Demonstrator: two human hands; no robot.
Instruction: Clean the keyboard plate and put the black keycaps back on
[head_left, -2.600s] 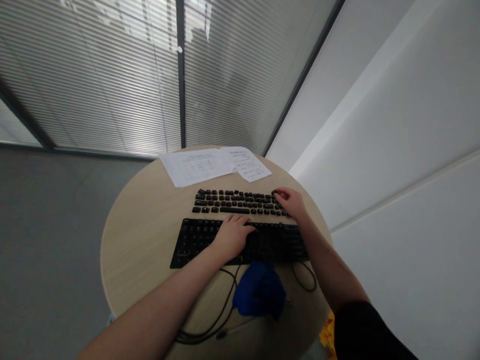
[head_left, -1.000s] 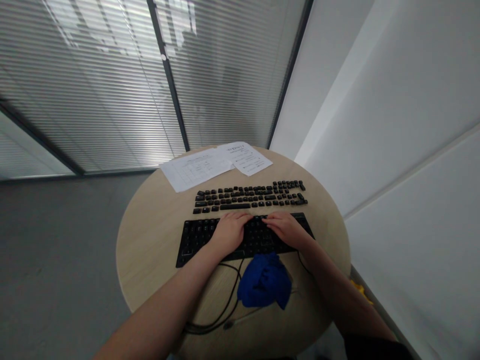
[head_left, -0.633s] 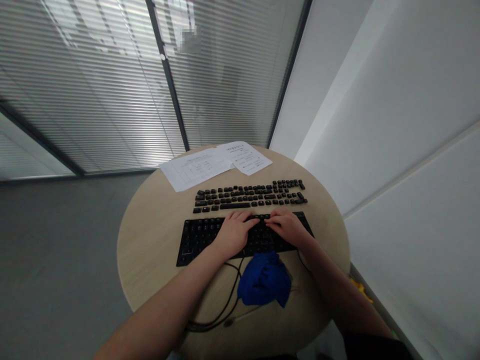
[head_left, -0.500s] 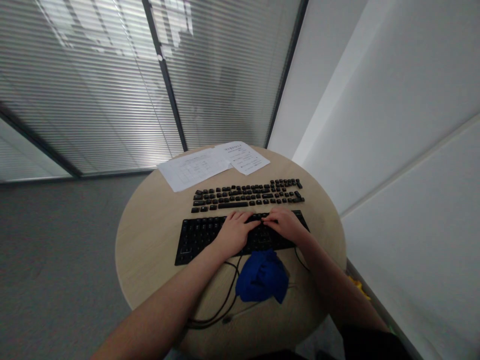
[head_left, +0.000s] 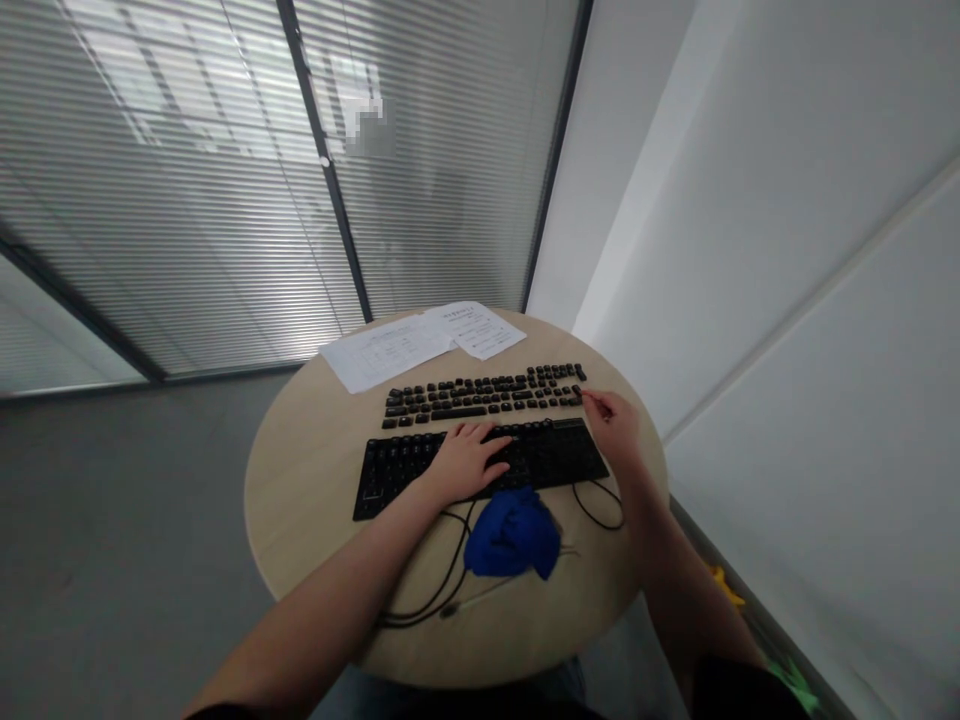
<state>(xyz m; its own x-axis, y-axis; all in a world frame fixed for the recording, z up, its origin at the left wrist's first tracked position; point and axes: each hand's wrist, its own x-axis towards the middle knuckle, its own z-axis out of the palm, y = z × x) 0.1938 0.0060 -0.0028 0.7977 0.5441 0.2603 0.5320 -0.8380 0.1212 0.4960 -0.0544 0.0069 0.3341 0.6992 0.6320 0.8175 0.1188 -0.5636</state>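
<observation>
A black keyboard (head_left: 405,468) lies on a round wooden table (head_left: 315,480). Just beyond it, rows of loose black keycaps (head_left: 480,394) are laid out on the tabletop. My left hand (head_left: 466,460) rests on the middle of the keyboard with its fingers spread flat. Past the keyboard's right end, my right hand (head_left: 616,422) has its fingers pinched at the right end of the keycap rows; what it pinches is too small to make out.
A crumpled blue cloth (head_left: 511,534) and the keyboard's black cable (head_left: 435,590) lie at the near edge. Two printed paper sheets (head_left: 390,350) sit at the far side. Glass with blinds (head_left: 225,180) stands behind; a white wall (head_left: 787,230) is close on the right.
My right hand left the keyboard and moved right and forward to the end of the keycap rows. The left hand stayed on the keyboard. The view shifted a little.
</observation>
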